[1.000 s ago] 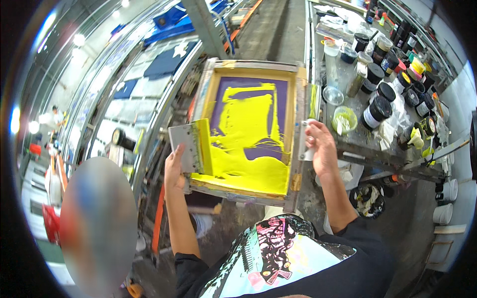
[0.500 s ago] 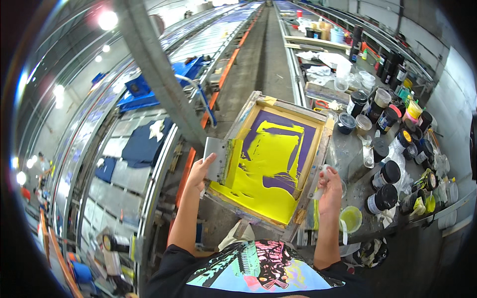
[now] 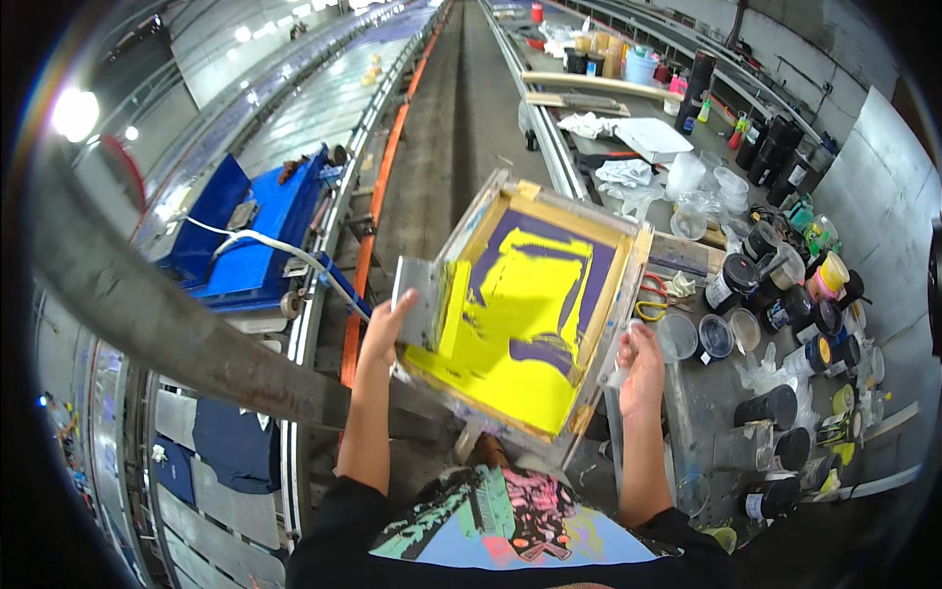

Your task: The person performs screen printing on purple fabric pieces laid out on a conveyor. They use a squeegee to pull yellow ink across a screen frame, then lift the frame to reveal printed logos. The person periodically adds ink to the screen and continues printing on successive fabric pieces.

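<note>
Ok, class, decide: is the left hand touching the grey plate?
Touching: the head view shows the left hand holding the grey plate, thumb laid over its face.

There are two hands, one left hand (image 3: 386, 332) and one right hand (image 3: 641, 373), with one framed screen (image 3: 599, 263), one grey plate (image 3: 417, 296) and one pale piece (image 3: 615, 370). On the desk (image 3: 703, 395) count one pair of scissors (image 3: 652, 297), three round tubs (image 3: 677, 338) in a row next to it, one flat white tray (image 3: 654, 139) and one light-blue bucket (image 3: 641, 68). Black jars (image 3: 731, 282) number more than ten; overlap hides the exact total. Elsewhere: two dark-blue garments (image 3: 234, 450), one blue machine (image 3: 280, 208), one thick grey post (image 3: 157, 319).
</note>
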`<state>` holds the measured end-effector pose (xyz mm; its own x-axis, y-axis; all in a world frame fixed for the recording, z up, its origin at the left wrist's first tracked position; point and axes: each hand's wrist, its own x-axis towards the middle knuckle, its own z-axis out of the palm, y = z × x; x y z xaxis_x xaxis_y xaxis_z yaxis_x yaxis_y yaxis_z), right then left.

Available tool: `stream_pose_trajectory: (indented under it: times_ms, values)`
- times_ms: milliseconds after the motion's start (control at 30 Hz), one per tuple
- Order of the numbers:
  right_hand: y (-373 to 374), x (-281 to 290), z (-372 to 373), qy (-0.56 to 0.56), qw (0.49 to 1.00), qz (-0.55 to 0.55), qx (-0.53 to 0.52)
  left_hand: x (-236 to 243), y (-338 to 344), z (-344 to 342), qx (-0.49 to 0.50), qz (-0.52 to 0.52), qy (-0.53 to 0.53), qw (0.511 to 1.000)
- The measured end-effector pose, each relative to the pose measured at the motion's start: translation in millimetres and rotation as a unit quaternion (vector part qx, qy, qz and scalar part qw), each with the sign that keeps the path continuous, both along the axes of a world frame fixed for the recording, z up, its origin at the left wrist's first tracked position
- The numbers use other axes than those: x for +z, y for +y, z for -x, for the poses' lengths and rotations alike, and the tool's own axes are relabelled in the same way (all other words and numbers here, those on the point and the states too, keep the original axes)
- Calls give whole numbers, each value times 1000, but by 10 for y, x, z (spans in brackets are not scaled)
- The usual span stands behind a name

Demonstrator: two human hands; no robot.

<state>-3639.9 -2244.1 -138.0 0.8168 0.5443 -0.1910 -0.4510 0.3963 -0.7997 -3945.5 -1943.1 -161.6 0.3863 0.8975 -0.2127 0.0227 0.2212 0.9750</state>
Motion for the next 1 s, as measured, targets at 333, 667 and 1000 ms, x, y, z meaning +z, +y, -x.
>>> stream_pose_trajectory:
  times_ms: [333,667,1000]
  values:
    - [2543,-192,-1033,-33,999,-5,-8,-196,2611,-1193,-1,54,-53,997]
    - [6511,-202,-2486,-64,995,-4,82,129,5855,-2075,91,-26,35,995]
    - [10055,-125,-3236,-57,980,0,190,-206,8571,-2389,210,13,-4,978]
